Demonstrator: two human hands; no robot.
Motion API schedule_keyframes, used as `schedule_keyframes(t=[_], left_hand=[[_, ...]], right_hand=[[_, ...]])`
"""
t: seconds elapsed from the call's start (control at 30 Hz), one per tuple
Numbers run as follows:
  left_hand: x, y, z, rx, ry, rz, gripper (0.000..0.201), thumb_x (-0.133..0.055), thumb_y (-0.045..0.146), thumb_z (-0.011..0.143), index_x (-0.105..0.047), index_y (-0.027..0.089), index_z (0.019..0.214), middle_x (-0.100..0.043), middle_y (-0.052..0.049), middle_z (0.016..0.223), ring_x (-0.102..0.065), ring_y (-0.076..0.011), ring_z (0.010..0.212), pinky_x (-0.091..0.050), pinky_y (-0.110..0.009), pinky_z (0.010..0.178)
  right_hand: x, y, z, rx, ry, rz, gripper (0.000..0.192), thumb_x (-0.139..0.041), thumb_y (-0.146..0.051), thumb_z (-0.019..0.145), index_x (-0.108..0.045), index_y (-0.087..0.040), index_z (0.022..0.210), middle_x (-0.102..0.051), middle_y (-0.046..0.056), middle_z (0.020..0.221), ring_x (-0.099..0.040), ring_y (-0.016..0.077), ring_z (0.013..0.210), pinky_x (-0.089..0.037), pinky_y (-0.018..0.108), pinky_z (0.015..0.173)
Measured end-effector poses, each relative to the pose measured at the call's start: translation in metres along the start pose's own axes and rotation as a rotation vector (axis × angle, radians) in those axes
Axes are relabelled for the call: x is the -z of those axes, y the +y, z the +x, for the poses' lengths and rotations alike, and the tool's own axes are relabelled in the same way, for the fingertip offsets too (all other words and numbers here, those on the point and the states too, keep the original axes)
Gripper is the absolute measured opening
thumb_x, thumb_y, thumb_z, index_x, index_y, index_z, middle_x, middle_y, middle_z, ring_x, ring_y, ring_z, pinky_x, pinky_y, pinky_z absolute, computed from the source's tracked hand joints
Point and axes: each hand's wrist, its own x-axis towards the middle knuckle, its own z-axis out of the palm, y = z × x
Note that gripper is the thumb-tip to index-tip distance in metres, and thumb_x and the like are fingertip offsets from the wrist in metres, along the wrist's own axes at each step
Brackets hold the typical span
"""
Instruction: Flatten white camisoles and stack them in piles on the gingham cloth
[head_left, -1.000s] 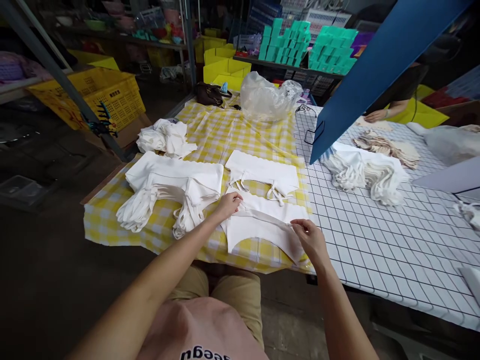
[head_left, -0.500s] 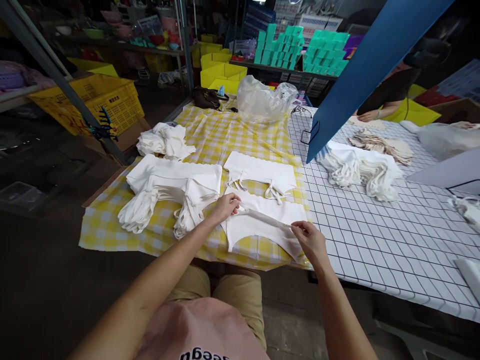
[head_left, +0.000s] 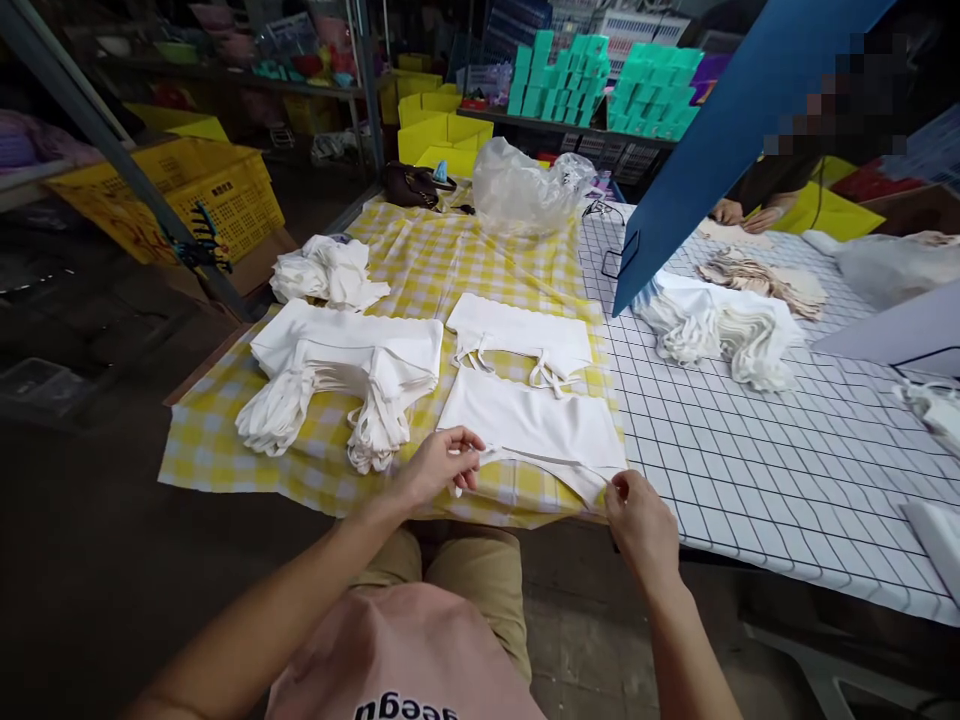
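Observation:
A white bra top [head_left: 532, 412] lies flat on the yellow checked cloth [head_left: 409, 265] in front of me. My left hand [head_left: 444, 464] pinches its near edge at the left, thumb against fingertips. At the right end of that edge, my right hand [head_left: 643, 518] has its fingers closed on the fabric, and the edge runs taut between the two. Just beyond lies another white bra top [head_left: 521, 328] with thin straps pointing toward me. To the left is a thick stack of white bra tops [head_left: 349, 340], their straps bunched at the near side.
Behind the stack sits a crumpled white fabric heap [head_left: 330, 272]. A clear plastic bag [head_left: 525, 190] and a dark handbag [head_left: 416, 188] are at the far edge. A blue panel [head_left: 720, 150] slants over the grid-patterned table [head_left: 750, 470], where a co-worker's hands [head_left: 750, 216] handle beige pieces.
Both my hands have moved toward me, drawing the held edge down to the near side, so the top's front now lies spread out. The co-worker's second hand has come into view.

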Motion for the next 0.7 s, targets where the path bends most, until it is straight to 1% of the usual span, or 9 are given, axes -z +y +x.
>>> schedule_keyframes(t=[0.13, 0.23, 0.33, 0.4, 0.47, 0.5, 0.57, 0.63, 0.7], left_hand=[[-0.002, -0.02, -0.029, 0.053, -0.005, -0.02, 0.02, -0.065, 0.027, 0.064, -0.056, 0.013, 0.076, -0.061, 0.001, 0.064, -0.059, -0.01, 0.063, -0.043, -0.02, 0.061], [0.0, -0.035, -0.043, 0.098, 0.003, -0.044, 0.021, -0.067, 0.029, 0.063, -0.058, 0.014, 0.075, -0.062, 0.0, 0.07, -0.06, -0.0117, 0.072, -0.044, -0.023, 0.071], [0.002, -0.048, -0.05, 0.115, -0.008, -0.071, 0.023, -0.069, 0.03, 0.062, -0.058, 0.015, 0.074, -0.061, 0.0, 0.071, -0.059, -0.0114, 0.073, -0.044, -0.024, 0.073], [0.003, -0.056, -0.053, 0.108, -0.025, -0.063, 0.023, -0.067, 0.032, 0.063, -0.058, 0.015, 0.074, -0.061, 0.0, 0.071, -0.058, -0.011, 0.072, -0.044, -0.024, 0.073], [0.003, -0.061, -0.056, 0.098, -0.048, -0.017, 0.02, -0.064, 0.031, 0.066, -0.058, 0.015, 0.075, -0.062, -0.001, 0.072, -0.058, -0.0114, 0.073, -0.044, -0.024, 0.074], [0.004, -0.062, -0.058, 0.095, -0.059, 0.02, 0.018, -0.061, 0.03, 0.068, -0.059, 0.015, 0.076, -0.063, -0.002, 0.074, -0.058, -0.012, 0.075, -0.044, -0.025, 0.075], [0.006, -0.062, -0.06, 0.083, -0.07, 0.128, 0.015, -0.057, 0.025, 0.071, -0.061, 0.015, 0.081, -0.065, -0.004, 0.083, -0.059, -0.0138, 0.083, -0.045, -0.025, 0.079], [0.01, -0.057, -0.058, 0.032, -0.04, 0.277, 0.018, -0.052, 0.02, 0.072, -0.062, 0.017, 0.087, -0.065, -0.005, 0.095, -0.059, -0.0151, 0.091, -0.045, -0.026, 0.081], [0.016, -0.048, -0.048, -0.074, 0.028, 0.461, 0.021, -0.048, 0.016, 0.074, -0.061, 0.018, 0.09, -0.063, -0.005, 0.101, -0.058, -0.0157, 0.094, -0.046, -0.026, 0.081]], right_hand=[[-0.003, -0.004, -0.016, -0.138, -0.032, -0.026, 0.009, -0.043, -0.024, 0.082, -0.047, -0.018, 0.088, -0.054, 0.001, 0.071, -0.038, 0.0111, 0.053, -0.02, 0.023, 0.05], [-0.007, -0.004, -0.026, -0.096, -0.037, -0.031, 0.009, -0.044, -0.023, 0.081, -0.047, -0.018, 0.088, -0.054, 0.002, 0.075, -0.037, 0.0102, 0.051, -0.02, 0.023, 0.049], [-0.012, 0.0, -0.034, -0.031, 0.058, -0.091, 0.013, -0.04, -0.015, 0.079, -0.049, -0.017, 0.089, -0.056, 0.006, 0.085, -0.036, 0.0091, 0.049, -0.018, 0.025, 0.048], [-0.016, 0.004, -0.038, -0.044, 0.126, -0.103, 0.019, -0.038, -0.012, 0.078, -0.05, -0.017, 0.091, -0.056, 0.008, 0.09, -0.037, 0.0093, 0.048, -0.018, 0.026, 0.048], [-0.02, 0.011, -0.041, -0.09, 0.139, -0.035, 0.021, -0.039, -0.013, 0.075, -0.052, -0.018, 0.091, -0.057, 0.008, 0.089, -0.043, 0.0111, 0.052, -0.022, 0.026, 0.048], [-0.022, 0.015, -0.042, -0.102, 0.109, 0.036, 0.02, -0.04, -0.015, 0.074, -0.052, -0.019, 0.089, -0.059, 0.007, 0.085, -0.047, 0.0125, 0.054, -0.025, 0.025, 0.049], [-0.024, 0.025, -0.042, -0.075, -0.016, 0.226, 0.015, -0.044, -0.022, 0.07, -0.053, -0.021, 0.082, -0.061, 0.004, 0.076, -0.052, 0.0152, 0.059, -0.033, 0.025, 0.052], [-0.022, 0.036, -0.038, -0.045, -0.119, 0.367, 0.015, -0.048, -0.034, 0.068, -0.054, -0.022, 0.075, -0.062, 0.002, 0.069, -0.054, 0.0172, 0.06, -0.038, 0.027, 0.055], [-0.015, 0.044, -0.026, -0.063, -0.096, 0.394, 0.024, -0.048, -0.044, 0.067, -0.055, -0.022, 0.073, -0.062, 0.003, 0.069, -0.054, 0.0173, 0.057, -0.039, 0.028, 0.055]])
